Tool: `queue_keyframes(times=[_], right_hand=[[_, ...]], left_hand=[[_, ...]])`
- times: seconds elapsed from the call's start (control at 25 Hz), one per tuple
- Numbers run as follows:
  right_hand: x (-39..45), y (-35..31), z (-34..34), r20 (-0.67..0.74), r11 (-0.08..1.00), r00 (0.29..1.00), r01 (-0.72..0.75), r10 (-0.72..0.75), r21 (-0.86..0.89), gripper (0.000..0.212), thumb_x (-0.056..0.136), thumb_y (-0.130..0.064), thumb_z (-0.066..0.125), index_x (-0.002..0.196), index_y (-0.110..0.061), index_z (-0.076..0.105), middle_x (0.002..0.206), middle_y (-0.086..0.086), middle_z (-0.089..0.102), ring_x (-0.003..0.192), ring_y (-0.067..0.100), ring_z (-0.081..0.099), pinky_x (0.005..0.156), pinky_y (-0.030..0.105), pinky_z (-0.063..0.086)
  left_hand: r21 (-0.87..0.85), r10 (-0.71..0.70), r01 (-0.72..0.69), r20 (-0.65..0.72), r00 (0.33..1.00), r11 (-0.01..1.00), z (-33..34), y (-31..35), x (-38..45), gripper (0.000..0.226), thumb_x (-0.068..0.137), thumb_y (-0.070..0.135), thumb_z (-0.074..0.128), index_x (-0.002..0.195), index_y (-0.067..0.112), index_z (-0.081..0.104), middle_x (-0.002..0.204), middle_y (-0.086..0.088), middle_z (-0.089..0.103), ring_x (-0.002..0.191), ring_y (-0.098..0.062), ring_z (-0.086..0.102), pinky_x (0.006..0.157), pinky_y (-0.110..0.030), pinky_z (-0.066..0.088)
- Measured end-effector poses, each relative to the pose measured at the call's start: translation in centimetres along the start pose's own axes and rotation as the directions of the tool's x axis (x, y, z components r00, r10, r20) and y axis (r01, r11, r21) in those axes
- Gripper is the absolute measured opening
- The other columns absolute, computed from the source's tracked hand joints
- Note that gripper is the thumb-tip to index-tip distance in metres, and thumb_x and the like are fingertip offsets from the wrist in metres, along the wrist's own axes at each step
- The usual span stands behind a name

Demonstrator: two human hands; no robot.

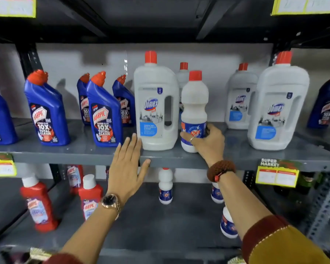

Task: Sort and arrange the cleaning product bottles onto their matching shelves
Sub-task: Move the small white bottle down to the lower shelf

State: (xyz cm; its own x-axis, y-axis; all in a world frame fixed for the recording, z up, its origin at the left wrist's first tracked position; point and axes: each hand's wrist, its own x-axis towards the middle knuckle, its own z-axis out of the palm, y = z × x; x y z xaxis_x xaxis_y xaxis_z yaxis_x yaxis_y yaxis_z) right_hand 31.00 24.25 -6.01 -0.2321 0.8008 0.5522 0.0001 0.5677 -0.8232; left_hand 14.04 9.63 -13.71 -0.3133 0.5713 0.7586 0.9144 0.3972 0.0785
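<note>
My right hand (208, 142) grips the lower part of a white Rin bottle (194, 103) with a red cap, standing upright on the grey middle shelf (236, 157). My left hand (127, 164) is flat and open, fingertips touching the base of a large white Domex jug (156, 107) at the shelf's front edge. Several blue Harpic bottles (104, 113) stand to the left of the jug. Two more Domex jugs (276, 107) stand to the right. On the lower shelf (151, 225) stand small white Rin bottles (165, 185) and red Harpic bottles (37, 202).
Black and grey metal uprights (324, 204) frame the shelves. Yellow price tags (276, 176) hang on the shelf edges. A dark blue Harpic bottle (326, 105) leans at the far right. Another Rin bottle (183, 77) stands behind the held one.
</note>
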Motion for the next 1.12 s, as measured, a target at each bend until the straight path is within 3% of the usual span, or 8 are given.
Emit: queue_keyframes(times=[0.12,0.32,0.44,0.6,0.72,0.88,1.0,1.12], right_hand=[[-3.7,-0.9,-1.1,0.028,0.995,0.999,0.040,-0.042,0.094,0.042,0.053,-0.035,0.086,0.087,-0.025,0.062,0.083,-0.011,0.069,0.078,0.007,0.068,0.073,0.029,0.056],[-10.5,0.5,-2.8,0.112,0.975,0.993,0.022,-0.048,0.222,0.048,0.052,-0.028,0.088,0.093,-0.023,0.064,0.090,-0.007,0.074,0.082,0.011,0.070,0.073,0.031,0.058],[-15.2,4.3,-2.3,0.222,0.978,0.975,-0.051,0.006,0.202,0.054,0.048,-0.031,0.087,0.097,-0.030,0.064,0.094,-0.011,0.074,0.089,0.011,0.069,0.077,0.028,0.058],[-19.9,10.4,0.3,0.367,0.977,0.918,-0.197,0.154,0.082,0.061,0.046,-0.031,0.087,0.101,-0.025,0.062,0.100,-0.011,0.072,0.092,0.008,0.068,0.078,0.027,0.056],[-20.7,13.9,2.8,0.380,0.972,0.896,-0.234,0.229,-0.034,0.056,0.048,-0.032,0.087,0.096,-0.036,0.057,0.096,-0.023,0.067,0.090,-0.001,0.066,0.074,0.014,0.053],[-19.5,18.3,5.3,0.339,0.938,0.875,-0.339,0.345,-0.079,0.057,0.053,-0.021,0.087,0.103,-0.023,0.059,0.097,-0.008,0.068,0.089,0.009,0.067,0.076,0.015,0.055],[-18.2,21.0,6.9,0.314,0.910,0.855,-0.404,0.412,-0.095,0.058,0.054,-0.015,0.086,0.104,-0.018,0.058,0.099,-0.003,0.068,0.093,0.013,0.065,0.070,0.005,0.049],[-17.7,23.0,8.3,0.290,0.877,0.828,-0.465,0.480,-0.122,0.064,0.056,-0.013,0.085,0.113,-0.012,0.056,0.110,0.005,0.067,0.099,0.017,0.063,0.078,0.017,0.050]], left_hand=[[-0.015,0.050,-0.049,0.004,0.999,0.999,-0.4,-0.7,-0.6,0.059,0.092,0.045,0.035,0.143,0.016,0.029,0.151,-0.006,0.035,0.140,-0.023,0.029,0.119,-0.037,0.014],[-0.002,0.077,-0.078,-0.030,0.997,0.997,-0.3,-1.7,-1.6,0.050,0.093,0.041,0.035,0.135,0.015,0.039,0.133,-0.008,0.052,0.129,-0.027,0.041,0.119,-0.040,0.017],[-0.016,0.067,-0.068,-0.067,0.995,0.998,0.2,-1.4,-1.6,0.047,0.092,0.039,0.039,0.133,0.015,0.040,0.133,-0.008,0.052,0.129,-0.028,0.040,0.119,-0.040,0.016],[-0.030,0.052,-0.055,-0.106,0.993,0.998,0.7,-1.4,-1.6,0.047,0.092,0.039,0.039,0.133,0.015,0.041,0.135,-0.006,0.051,0.132,-0.026,0.038,0.119,-0.039,0.013],[-0.050,0.049,-0.056,-0.130,0.990,0.997,1.0,-1.6,-1.6,0.046,0.092,0.038,0.040,0.132,0.015,0.042,0.135,-0.006,0.051,0.131,-0.025,0.039,0.119,-0.037,0.012],[-0.082,0.024,-0.039,-0.174,0.984,0.996,1.5,-1.4,-1.5,0.046,0.092,0.036,0.041,0.132,0.014,0.043,0.134,-0.006,0.052,0.132,-0.024,0.037,0.119,-0.039,0.012],[-0.083,0.041,-0.054,-0.161,0.986,0.995,1.5,-1.6,-1.5,0.047,0.092,0.035,0.042,0.133,0.013,0.042,0.134,-0.006,0.051,0.132,-0.024,0.036,0.119,-0.040,0.013],[-0.077,0.059,-0.073,-0.164,0.985,0.994,1.6,-2.0,-1.4,0.049,0.092,0.035,0.041,0.135,0.013,0.040,0.136,-0.006,0.050,0.132,-0.023,0.036,0.119,-0.041,0.014]])
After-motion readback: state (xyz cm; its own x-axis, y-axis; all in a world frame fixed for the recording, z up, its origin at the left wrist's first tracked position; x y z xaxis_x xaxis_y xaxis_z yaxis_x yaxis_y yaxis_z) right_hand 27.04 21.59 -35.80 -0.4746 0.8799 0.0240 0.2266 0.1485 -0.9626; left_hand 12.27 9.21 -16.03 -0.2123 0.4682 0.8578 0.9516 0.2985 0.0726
